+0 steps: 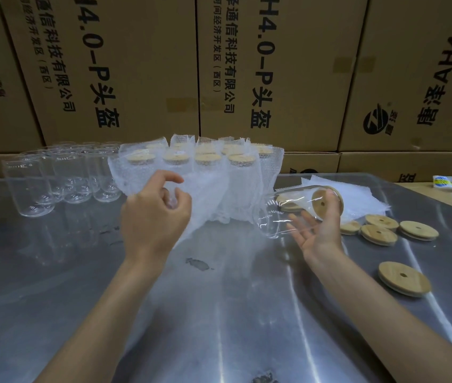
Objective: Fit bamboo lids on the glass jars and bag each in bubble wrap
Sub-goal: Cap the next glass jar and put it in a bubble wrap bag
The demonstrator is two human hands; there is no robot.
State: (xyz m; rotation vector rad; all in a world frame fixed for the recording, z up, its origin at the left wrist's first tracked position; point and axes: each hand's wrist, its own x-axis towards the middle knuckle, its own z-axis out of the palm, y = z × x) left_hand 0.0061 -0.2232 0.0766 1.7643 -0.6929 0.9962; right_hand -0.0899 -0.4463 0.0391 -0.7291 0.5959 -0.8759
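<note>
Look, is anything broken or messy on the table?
Nothing looks broken. The metal table has some dark smudges near the middle. The loose bamboo lids lie scattered on the right. The right hand holds a lidded jar sideways, for bagging.
</note>
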